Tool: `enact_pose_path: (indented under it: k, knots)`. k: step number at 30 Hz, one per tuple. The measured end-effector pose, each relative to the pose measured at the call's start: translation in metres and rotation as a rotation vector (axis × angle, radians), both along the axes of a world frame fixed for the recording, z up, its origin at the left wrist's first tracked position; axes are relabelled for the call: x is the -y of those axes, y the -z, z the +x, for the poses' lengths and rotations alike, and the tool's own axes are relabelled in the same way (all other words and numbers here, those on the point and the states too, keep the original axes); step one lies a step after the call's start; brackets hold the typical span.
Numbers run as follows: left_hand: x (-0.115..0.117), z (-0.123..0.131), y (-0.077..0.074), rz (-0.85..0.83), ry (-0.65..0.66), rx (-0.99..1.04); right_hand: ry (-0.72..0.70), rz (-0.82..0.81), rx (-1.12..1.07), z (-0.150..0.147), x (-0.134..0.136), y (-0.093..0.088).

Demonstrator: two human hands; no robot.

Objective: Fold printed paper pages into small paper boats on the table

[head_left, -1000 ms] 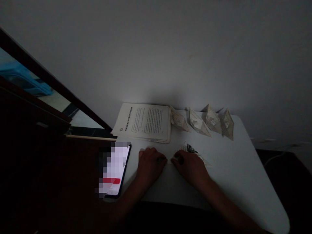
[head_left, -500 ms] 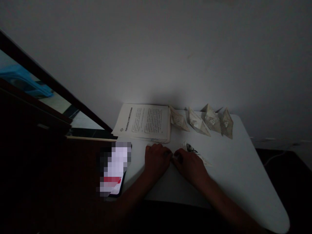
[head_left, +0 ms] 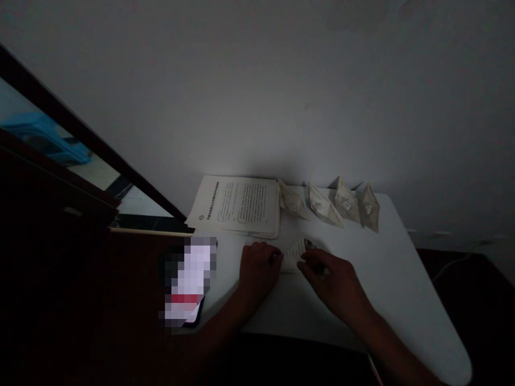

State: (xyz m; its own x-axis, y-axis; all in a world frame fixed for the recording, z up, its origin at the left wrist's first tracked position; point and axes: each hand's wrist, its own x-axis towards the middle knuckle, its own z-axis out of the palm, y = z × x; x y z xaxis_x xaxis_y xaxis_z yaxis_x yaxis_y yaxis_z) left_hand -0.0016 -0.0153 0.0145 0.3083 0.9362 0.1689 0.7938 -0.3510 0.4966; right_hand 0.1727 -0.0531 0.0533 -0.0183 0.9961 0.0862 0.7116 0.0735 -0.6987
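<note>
Between my hands, low over the white table, is a folded piece of printed paper (head_left: 293, 259) with a dark picture at its far right corner. My left hand (head_left: 260, 267) is closed with thumb and fingers pinching the paper's left end. My right hand (head_left: 332, 276) pinches its right side, fingertips pressed together on the edge. Parts of the paper are hidden behind the fingers. Beyond it, several folded paper boats stand in a row near the wall, among them a left one (head_left: 295, 202), a middle one (head_left: 325, 206) and a far right one (head_left: 369, 208).
A stack of printed sheets (head_left: 241, 206) lies at the table's back left. A phone with a lit, blurred screen (head_left: 191, 279) rests at the left edge. The white table (head_left: 410, 300) meets a grey wall (head_left: 257, 96). A dark-framed mirror or opening (head_left: 96, 145) leans at left.
My right hand has moved to the right, away from my left hand, and more of the folded paper shows between them. My left hand stays nearly where it was.
</note>
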Motion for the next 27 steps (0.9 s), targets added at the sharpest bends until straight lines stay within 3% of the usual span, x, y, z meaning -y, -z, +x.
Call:
enact_pose_path:
  k: [3,6,9,12,16,22,27]
  knots:
    - [0.008,0.001,0.002,0.053,0.052,0.023,0.076,0.01,0.009,0.031,0.003,-0.005]
    - [0.014,0.005,0.003,0.095,0.118,-0.014,0.117,-0.006,0.073,0.057,0.002,0.004]
    - [0.016,0.01,0.007,0.15,0.18,-0.128,0.035,-0.092,0.147,0.067,-0.001,0.016]
    - [0.014,0.013,0.013,0.208,0.223,-0.232,-0.029,-0.07,0.204,0.065,-0.005,0.021]
    - [0.009,0.01,0.016,0.245,0.274,-0.296,-0.063,0.088,0.287,0.06,-0.006,0.025]
    - [0.006,0.006,0.011,0.196,0.34,-0.29,-0.123,0.366,0.348,0.048,0.015,0.051]
    - [0.016,0.01,0.011,0.208,0.365,-0.275,-0.091,0.37,0.407,0.036,0.029,0.059]
